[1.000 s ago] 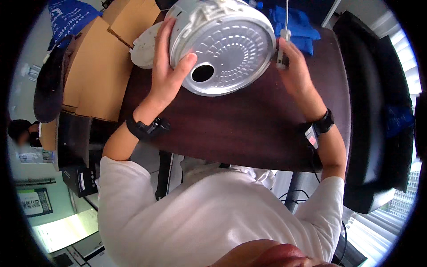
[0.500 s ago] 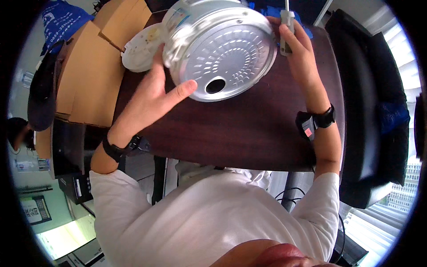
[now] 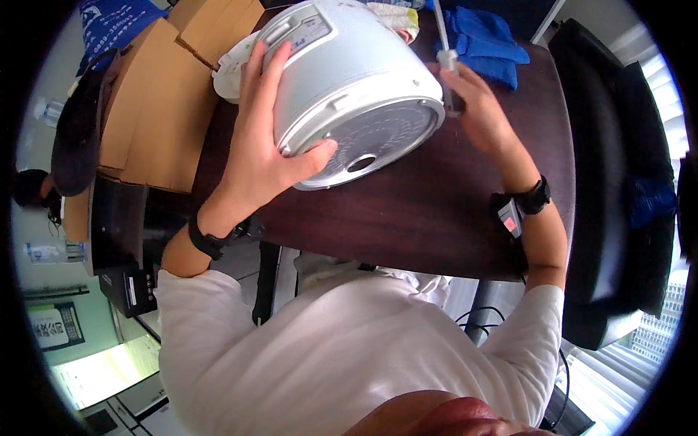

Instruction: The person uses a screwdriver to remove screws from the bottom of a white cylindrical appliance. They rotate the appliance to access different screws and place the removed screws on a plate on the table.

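Observation:
A silver-white rice cooker (image 3: 363,62) is tipped over above the dark table, with its control panel up and its vented metal base slanting toward me. My left hand (image 3: 262,152) grips its left side, fingers spread over the panel side and thumb on the base rim near a round hole. In my right hand (image 3: 472,109) is a screwdriver (image 3: 448,61) with a pale, see-through handle, its shaft pointing up and away. That hand is just off the cooker's right side and slightly smeared by motion. Whether the cooker rests on the table is hidden.
A white dish (image 3: 227,78) sits partly behind the cooker, beside open cardboard boxes (image 3: 156,109) on the left. At the back right lies a blue cloth (image 3: 487,47), with a patterned cloth (image 3: 398,19) nearby. A black couch (image 3: 607,174) stands right of the table (image 3: 349,225).
The cooker has turned so its base faces lower and more of its side and panel shows. My left hand has shifted up its side. My right hand has moved slightly left with the screwdriver.

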